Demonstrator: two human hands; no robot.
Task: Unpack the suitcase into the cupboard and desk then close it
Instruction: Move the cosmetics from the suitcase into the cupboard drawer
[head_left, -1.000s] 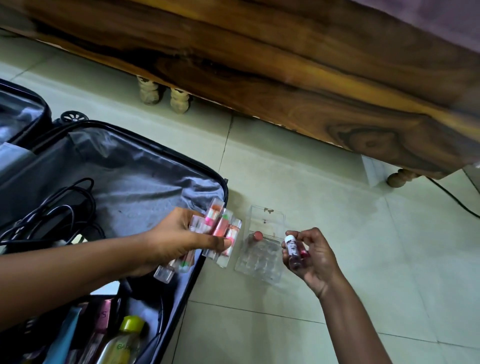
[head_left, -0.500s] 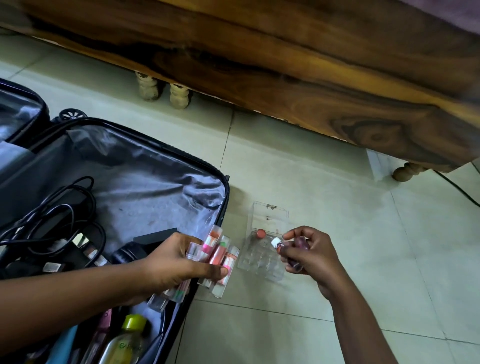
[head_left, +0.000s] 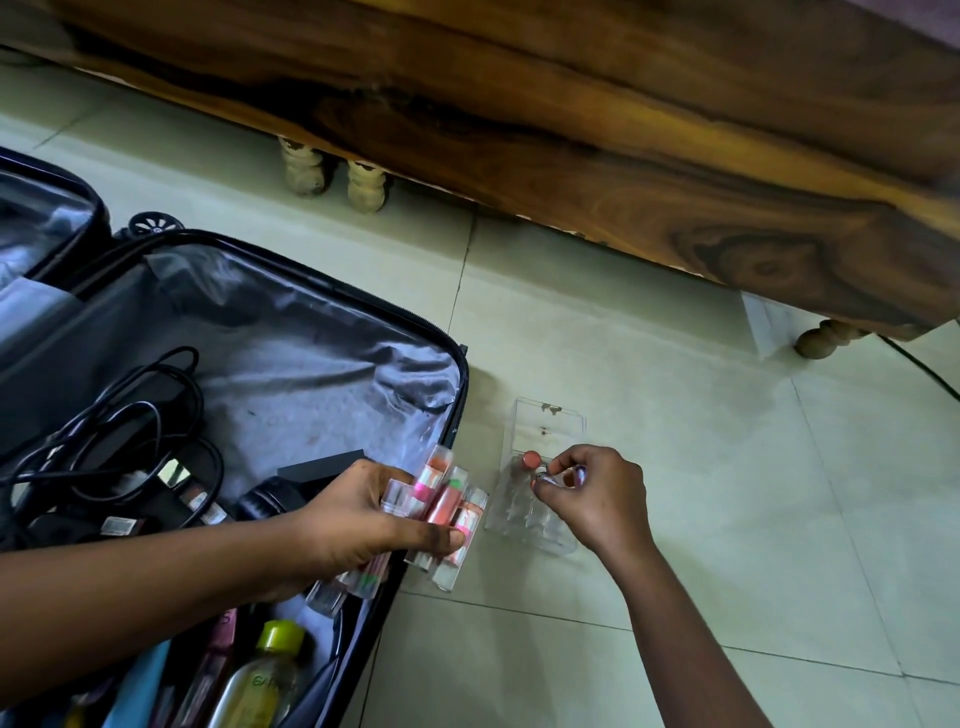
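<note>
The black suitcase (head_left: 462, 364) lies open on the floor at the left, its grey lining showing. My left hand (head_left: 363, 514) grips a bundle of several clear lipstick tubes (head_left: 441, 499) with pink and orange contents, held over the suitcase's right edge. A clear plastic organiser (head_left: 545, 431) with small compartments sits on the tiles just right of the suitcase; one red-topped lipstick (head_left: 530, 460) stands in it. My right hand (head_left: 597, 493) pinches a small tube (head_left: 543, 475) over the organiser, its fingers hiding most of it.
Inside the suitcase lie tangled black cables (head_left: 130, 415), a black box (head_left: 322, 467), a yellow-capped bottle (head_left: 270, 660) and other toiletries. A wooden bed frame (head_left: 623, 130) with turned feet (head_left: 363, 184) runs across the top. A black cord (head_left: 924, 369) crosses the tiles at far right.
My right hand lowered the small tube from an upright hold down to the organiser. My left hand with the bundle of tubes dropped slightly and stayed over the suitcase edge.
</note>
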